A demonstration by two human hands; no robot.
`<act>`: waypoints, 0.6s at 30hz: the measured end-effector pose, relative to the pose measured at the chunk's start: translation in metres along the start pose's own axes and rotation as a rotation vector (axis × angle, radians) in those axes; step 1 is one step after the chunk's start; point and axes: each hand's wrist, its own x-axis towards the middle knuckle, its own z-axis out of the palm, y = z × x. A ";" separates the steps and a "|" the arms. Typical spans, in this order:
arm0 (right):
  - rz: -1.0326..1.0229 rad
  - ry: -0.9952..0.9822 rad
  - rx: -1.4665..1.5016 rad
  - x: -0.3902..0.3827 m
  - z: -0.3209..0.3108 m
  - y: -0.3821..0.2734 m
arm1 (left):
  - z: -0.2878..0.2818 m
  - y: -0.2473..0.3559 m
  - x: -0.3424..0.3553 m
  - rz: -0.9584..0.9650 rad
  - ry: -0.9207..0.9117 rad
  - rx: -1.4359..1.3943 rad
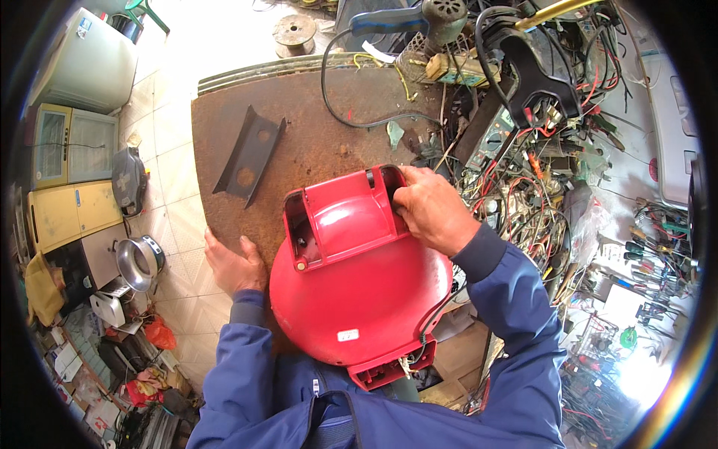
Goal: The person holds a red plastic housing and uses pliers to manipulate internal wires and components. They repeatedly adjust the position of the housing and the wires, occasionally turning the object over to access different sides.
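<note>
A round, glossy red appliance housing [359, 299] rests between my arms at the near edge of the brown workbench [329, 120]. Its far end has a rectangular red bracket with openings on both sides; wires come out at the near end beside a small red slotted part. My right hand [434, 211] grips the bracket's far right corner, with fingers curled into the opening. To the left of the housing, my left hand [235, 262] is open at the bench edge, thumb and fingers apart, holding nothing. Whether its palm touches the housing is hard to see.
A dark metal channel piece with holes [250, 157] lies on the bench. A blue-handled heat gun or dryer [445, 19] trails its cable across the back. Tangled wires and parts [516, 194] crowd the right. On the tiled floor at left stand a steel bowl [140, 262] and cabinets [75, 209].
</note>
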 end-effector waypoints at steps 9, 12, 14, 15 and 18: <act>0.075 0.060 -0.143 -0.007 0.000 -0.013 | 0.000 0.005 0.001 0.033 0.047 -0.015; 0.108 -0.015 -0.113 -0.006 -0.001 -0.012 | 0.000 0.005 0.001 0.038 0.056 -0.015; 0.104 -0.029 -0.135 -0.005 -0.002 -0.012 | 0.000 0.005 0.001 0.045 0.061 -0.018; 0.081 -0.002 -0.171 -0.006 -0.002 -0.015 | 0.000 0.005 0.001 0.046 0.064 -0.021; 0.069 0.001 -0.109 -0.006 -0.002 -0.010 | 0.000 0.003 0.000 0.035 0.048 -0.020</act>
